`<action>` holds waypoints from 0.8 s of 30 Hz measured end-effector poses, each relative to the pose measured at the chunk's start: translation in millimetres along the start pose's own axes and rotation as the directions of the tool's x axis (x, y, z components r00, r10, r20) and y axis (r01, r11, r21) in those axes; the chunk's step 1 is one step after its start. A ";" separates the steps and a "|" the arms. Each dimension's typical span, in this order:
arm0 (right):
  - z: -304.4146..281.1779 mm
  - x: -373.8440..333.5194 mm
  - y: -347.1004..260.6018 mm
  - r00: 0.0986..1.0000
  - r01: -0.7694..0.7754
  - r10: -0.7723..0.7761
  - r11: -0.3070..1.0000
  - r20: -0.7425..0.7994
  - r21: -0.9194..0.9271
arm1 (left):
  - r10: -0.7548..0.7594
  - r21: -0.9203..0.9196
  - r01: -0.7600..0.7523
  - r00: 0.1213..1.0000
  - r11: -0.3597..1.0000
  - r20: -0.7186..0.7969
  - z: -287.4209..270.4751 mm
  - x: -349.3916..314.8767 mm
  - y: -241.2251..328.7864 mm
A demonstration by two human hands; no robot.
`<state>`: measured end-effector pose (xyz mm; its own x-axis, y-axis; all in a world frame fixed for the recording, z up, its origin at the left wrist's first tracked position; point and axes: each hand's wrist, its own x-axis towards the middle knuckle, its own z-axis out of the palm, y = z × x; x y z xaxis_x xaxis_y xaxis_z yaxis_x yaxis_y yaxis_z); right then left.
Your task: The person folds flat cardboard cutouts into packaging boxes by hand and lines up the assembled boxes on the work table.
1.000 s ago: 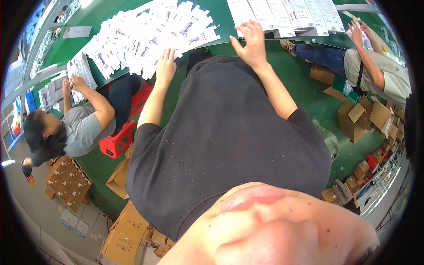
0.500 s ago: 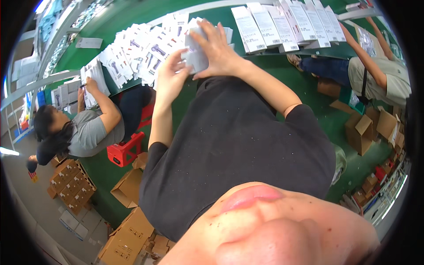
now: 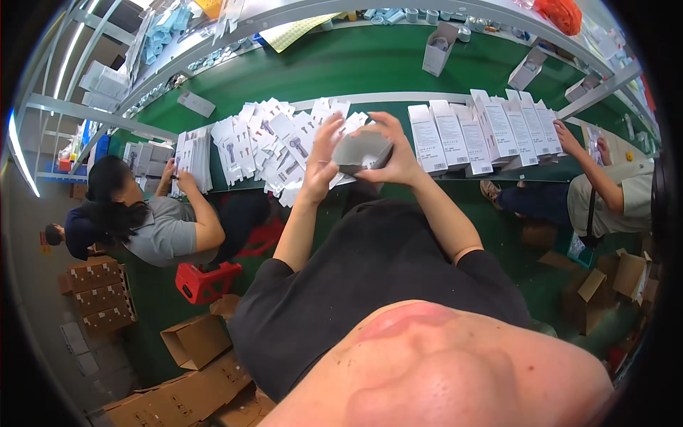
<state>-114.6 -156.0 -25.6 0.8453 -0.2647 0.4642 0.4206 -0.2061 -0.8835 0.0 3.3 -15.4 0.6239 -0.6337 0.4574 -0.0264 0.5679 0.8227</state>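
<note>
In front of my chest, a small white carton [image 3: 361, 151] is held up with its grey, hollow-looking inside facing me. My right hand [image 3: 398, 155] wraps round its right side, fingers over the top and thumb below. Curved beside the left edge is my left hand [image 3: 321, 162], its fingers apart; whether they touch the carton I cannot tell. Behind it, many flat printed cartons [image 3: 284, 146] with pictures of a purple device lie overlapping on the green table. To the right, a row of white boxes [image 3: 455, 139] leans back side by side.
A green conveyor belt [image 3: 313, 67] runs behind the table, carrying an open white box [image 3: 440, 51]. On the left a co-worker [image 3: 167, 224] handles a stack of flat cartons [image 3: 192, 160]. Another person [image 3: 612, 185] works at the right. A red stool [image 3: 206, 281] and brown cardboard boxes [image 3: 196, 341] stand on the floor.
The view has tipped up, showing more of the belt. The carton has turned so its inside faces me. My left hand stays beside it, fingers apart.
</note>
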 end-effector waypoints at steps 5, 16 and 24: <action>5.8 14.3 -21.8 0.940 0.174 -0.049 0.920 -0.338 0.352 | -0.156 0.197 0.145 0.987 0.970 0.043 28.5 6.1 2.4; 13.2 11.9 -44.8 0.942 -0.115 0.114 0.993 -0.315 0.016 | -0.298 0.087 0.299 0.954 0.950 -0.026 42.2 22.5 -11.7; 5.4 -1.6 -34.0 0.920 -0.213 0.270 0.953 -0.283 0.217 | -0.093 0.350 0.050 0.990 0.935 0.107 47.0 6.9 -8.3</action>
<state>-128.5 -143.5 3.3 0.7981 -0.5662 0.2061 0.2924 0.0648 -0.9541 -32.1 -30.5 -3.2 0.5367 -0.7363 0.4121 -0.2670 0.3151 0.9107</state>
